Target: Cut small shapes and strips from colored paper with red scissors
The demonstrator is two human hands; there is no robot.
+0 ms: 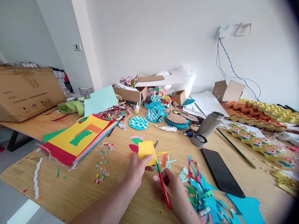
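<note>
- Centre of the frame, just below the middle: the yellow paper piece [145,151] is in the left hand [137,169]; the thumb lies flat on its face and the fingers pinch from behind, mostly hidden by the sheet
- Right of that, lower centre: the right hand [174,186] is closed around the red-handled scissors [164,188]; the finger loops are partly covered by the hand, and the blades point up to the paper's lower right edge; how far they overlap it is hard to make out
- Behind the yellow paper: 3 paper fish, 1 pink [137,137], 1 crimson [133,147] and 1 orange [130,154]; the orange one is largely covered by the left hand and the paper
- Lower right: blue paper scraps [247,207] in a tangle, cut off by the bottom edge; the small pieces among them are hard to tell apart
- Right of centre: 1 black smartphone [221,171], screen dark; above it, 1 steel thermos [209,126], tilted
- Left: a stack of coloured paper [63,141], the lower sheets mostly covered by the yellow top one
- Upper left: 1 cardboard carton [28,93], cut off by the left edge, its print too small to read fully
</note>
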